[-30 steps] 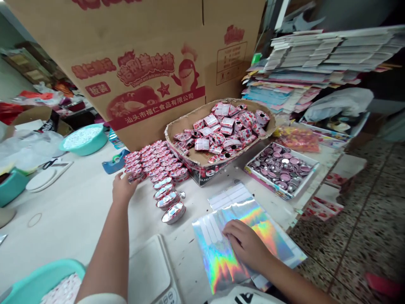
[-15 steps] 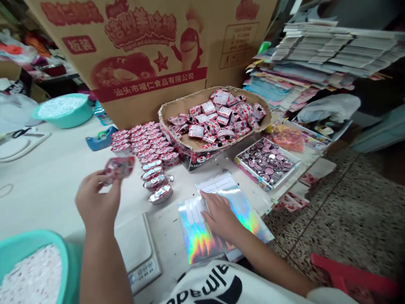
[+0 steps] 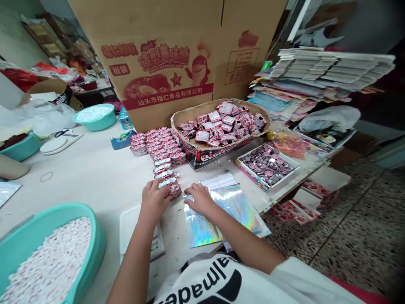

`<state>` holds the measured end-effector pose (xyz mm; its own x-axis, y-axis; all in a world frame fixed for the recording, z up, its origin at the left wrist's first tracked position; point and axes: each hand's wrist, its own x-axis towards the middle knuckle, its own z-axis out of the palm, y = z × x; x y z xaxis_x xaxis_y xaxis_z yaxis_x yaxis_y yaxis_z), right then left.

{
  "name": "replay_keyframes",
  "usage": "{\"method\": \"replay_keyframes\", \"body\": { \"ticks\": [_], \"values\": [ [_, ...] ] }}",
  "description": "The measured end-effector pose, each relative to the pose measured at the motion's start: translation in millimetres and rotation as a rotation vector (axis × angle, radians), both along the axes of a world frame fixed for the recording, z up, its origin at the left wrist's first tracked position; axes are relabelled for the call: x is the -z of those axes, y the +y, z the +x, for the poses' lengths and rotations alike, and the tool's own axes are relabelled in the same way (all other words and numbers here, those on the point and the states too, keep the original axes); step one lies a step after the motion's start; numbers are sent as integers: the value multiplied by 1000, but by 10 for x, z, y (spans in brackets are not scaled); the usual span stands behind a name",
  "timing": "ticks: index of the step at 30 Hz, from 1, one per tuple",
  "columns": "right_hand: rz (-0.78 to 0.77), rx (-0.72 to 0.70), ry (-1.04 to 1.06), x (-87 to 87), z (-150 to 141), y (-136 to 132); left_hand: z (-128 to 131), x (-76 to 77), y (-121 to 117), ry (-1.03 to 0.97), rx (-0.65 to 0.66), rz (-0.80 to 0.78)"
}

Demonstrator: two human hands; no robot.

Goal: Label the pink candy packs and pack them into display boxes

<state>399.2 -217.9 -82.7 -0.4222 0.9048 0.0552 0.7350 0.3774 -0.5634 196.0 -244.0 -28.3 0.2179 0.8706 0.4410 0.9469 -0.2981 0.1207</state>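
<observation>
My left hand [image 3: 154, 199] curls its fingers round a small red printed box [image 3: 174, 192] at the near end of a short row. Behind it in that row stand several similar boxes with silvery tops [image 3: 163, 174]. A shiny rainbow foil sheet [image 3: 226, 207] lies on the table, with white strips [image 3: 220, 181] along its far side. Above the sheet's left corner is my right hand [image 3: 200, 199], its thumb and fingers apart; whether its fingertips touch the foil is hard to tell. A white scale [image 3: 129, 221] sits partly beneath my left forearm.
Rows of red boxes [image 3: 160, 141] stand behind, beside a cardboard tray [image 3: 190, 153] heaped with more. A shallow box [image 3: 241, 167] holds pink and silver round pieces. A teal basin [image 3: 100, 236] of white pieces is at near left. A large carton [image 3: 109, 99] rises behind.
My left hand has come down and right with the small red box to the near end of the row. My right hand has drawn left to the foil's corner. The view has shifted left.
</observation>
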Motion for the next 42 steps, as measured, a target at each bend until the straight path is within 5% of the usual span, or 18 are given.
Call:
{"method": "replay_keyframes", "body": {
  "ticks": [4, 10, 24, 42],
  "values": [
    [-9, 30, 50, 36, 17, -6, 124, 36, -194, -231, 66, 17],
    [85, 12, 146, 147, 60, -65, 414, 279, -485, -251, 86, -292],
    [185, -11, 97, 135, 57, -107, 676, 674, -377, -226, 31, -364],
    [195, -41, 145, 158, 69, -108, 658, 616, -283, -168, -64, -425]
  ]
}}
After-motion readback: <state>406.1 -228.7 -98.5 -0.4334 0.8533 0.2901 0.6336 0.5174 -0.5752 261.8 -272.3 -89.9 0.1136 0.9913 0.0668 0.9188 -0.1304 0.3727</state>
